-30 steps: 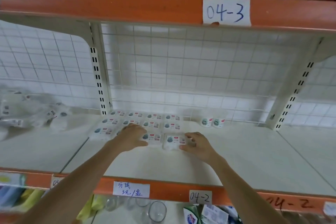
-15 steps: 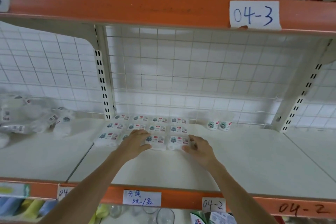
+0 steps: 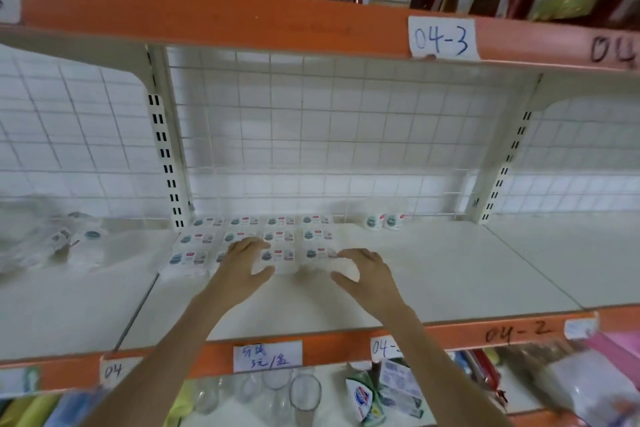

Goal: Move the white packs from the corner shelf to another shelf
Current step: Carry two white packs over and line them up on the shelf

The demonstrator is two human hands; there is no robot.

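On middle shelf (image 3: 433, 274), against left upright (image 3: 166, 163): white packs (image 3: 263, 239) laid flat in grid of 3 rows by 4 columns, edges touching, labels up. Left hand (image 3: 242, 263) resting palm down on front row, fingers straight, grasping nothing. Right hand (image 3: 367, 274) just beside front-right pack, fingers spread and relaxed, fingertips touching pack edge, nothing clenched. Near back mesh, right of grid: 2 small white cups (image 3: 384, 221), upright, side by side. On neighbouring shelf bay to left: loose heap of clear-wrapped items (image 3: 52, 243), blurred. On upper orange rail: paper label "04-3" (image 3: 441, 38).
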